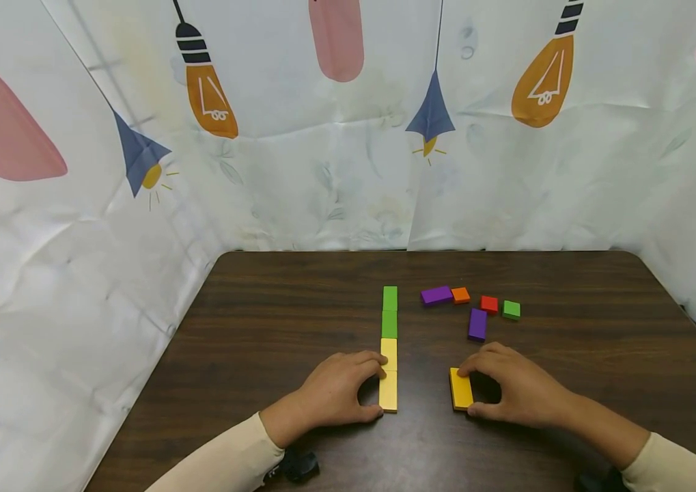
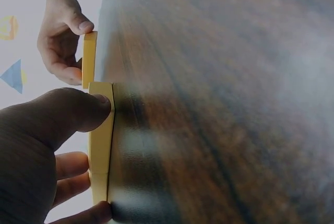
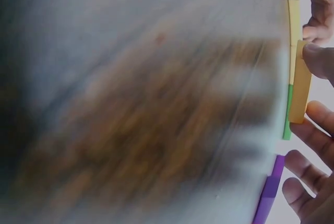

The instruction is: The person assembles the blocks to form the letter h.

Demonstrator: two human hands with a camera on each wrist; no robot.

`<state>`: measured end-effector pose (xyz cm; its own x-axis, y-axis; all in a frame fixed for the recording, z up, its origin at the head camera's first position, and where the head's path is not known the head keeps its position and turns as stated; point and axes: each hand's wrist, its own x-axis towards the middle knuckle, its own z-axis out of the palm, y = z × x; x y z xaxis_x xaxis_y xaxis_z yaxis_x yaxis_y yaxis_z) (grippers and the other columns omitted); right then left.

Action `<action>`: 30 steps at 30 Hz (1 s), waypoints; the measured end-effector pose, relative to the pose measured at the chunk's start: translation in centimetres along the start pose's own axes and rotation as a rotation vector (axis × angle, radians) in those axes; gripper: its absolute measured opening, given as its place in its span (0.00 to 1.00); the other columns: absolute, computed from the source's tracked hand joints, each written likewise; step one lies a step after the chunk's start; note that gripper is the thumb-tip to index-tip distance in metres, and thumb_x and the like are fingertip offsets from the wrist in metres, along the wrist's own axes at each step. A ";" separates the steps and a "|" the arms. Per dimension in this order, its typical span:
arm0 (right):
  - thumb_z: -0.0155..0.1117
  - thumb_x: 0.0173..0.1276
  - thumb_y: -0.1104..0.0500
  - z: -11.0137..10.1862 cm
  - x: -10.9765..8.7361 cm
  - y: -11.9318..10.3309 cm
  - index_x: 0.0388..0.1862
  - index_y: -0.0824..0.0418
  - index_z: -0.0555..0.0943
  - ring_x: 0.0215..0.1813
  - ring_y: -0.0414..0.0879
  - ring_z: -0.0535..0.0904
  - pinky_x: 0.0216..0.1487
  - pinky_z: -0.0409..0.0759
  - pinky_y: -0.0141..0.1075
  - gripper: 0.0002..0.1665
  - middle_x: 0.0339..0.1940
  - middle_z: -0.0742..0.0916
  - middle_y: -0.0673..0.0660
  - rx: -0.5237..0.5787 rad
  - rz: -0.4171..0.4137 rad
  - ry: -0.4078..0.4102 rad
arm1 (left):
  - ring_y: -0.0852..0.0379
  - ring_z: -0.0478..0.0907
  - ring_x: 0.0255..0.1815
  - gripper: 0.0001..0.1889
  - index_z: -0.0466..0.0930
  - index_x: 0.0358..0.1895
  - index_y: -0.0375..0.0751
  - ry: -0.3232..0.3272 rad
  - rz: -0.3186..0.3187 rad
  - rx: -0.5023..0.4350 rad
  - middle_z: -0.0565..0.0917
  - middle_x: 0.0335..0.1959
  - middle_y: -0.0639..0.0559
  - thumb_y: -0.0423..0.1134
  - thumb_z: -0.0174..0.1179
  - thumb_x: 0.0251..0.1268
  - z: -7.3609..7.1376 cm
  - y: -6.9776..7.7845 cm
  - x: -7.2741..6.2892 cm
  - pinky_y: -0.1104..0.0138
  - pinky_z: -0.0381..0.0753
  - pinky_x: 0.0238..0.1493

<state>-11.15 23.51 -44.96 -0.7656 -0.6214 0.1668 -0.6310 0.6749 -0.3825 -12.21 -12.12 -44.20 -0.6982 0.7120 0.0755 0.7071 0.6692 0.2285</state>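
Four-sided wooden blocks form a straight column in the head view, with light green blocks (image 1: 389, 311) at the far end and pale yellow blocks (image 1: 388, 391) at the near end. My left hand (image 1: 341, 389) holds the nearest pale yellow block, thumb at its near end and fingertips by the joint with the block behind. To the right of the column, apart from it, my right hand (image 1: 516, 389) pinches a deeper yellow block (image 1: 461, 389) between thumb and fingers. In the right wrist view this yellow block (image 3: 299, 85) overlaps the column behind it.
Beyond my right hand lie purple blocks (image 1: 436, 295), an orange block (image 1: 460, 295), a red block (image 1: 489, 305) and a green block (image 1: 511, 310). The dark wooden table (image 1: 298, 294) ends at a patterned white cloth (image 1: 335, 184). A black device (image 1: 301, 467) sits near my left wrist.
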 end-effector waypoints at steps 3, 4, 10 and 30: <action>0.73 0.59 0.30 0.1 0.2 -0.2 0.55 0.41 0.82 0.58 0.38 0.74 0.58 0.80 0.47 0.30 0.55 0.80 0.34 0.000 0.004 -0.009 | 0.60 0.78 0.62 0.24 0.82 0.54 0.53 0.003 0.001 -0.001 0.78 0.65 0.61 0.57 0.73 0.56 0.0 0.0 0.0 0.57 0.77 0.60; 0.73 0.59 0.30 0.1 0.2 -0.3 0.55 0.41 0.82 0.58 0.38 0.74 0.58 0.80 0.47 0.29 0.55 0.80 0.34 0.001 0.007 -0.015 | 0.60 0.78 0.62 0.24 0.82 0.54 0.53 0.004 0.002 0.000 0.78 0.65 0.61 0.57 0.73 0.56 0.0 0.0 0.0 0.57 0.77 0.60; 0.75 0.58 0.32 0.3 0.3 -0.6 0.54 0.40 0.82 0.57 0.38 0.74 0.57 0.80 0.47 0.29 0.55 0.80 0.33 0.005 0.023 -0.049 | 0.61 0.77 0.62 0.25 0.82 0.54 0.53 0.008 0.008 0.002 0.78 0.64 0.61 0.57 0.73 0.56 0.1 -0.1 0.0 0.57 0.77 0.60; 0.76 0.58 0.32 0.3 0.3 -0.7 0.55 0.43 0.82 0.59 0.40 0.75 0.60 0.78 0.49 0.30 0.54 0.81 0.35 0.026 0.018 -0.071 | 0.61 0.77 0.62 0.24 0.82 0.54 0.53 -0.004 0.006 0.004 0.78 0.65 0.61 0.57 0.72 0.57 0.2 -0.3 0.0 0.57 0.77 0.59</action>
<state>-10.90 22.68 -44.87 -0.7654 -0.6365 0.0953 -0.6131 0.6761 -0.4087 -12.39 -12.23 -44.45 -0.6935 0.7167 0.0731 0.7117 0.6659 0.2238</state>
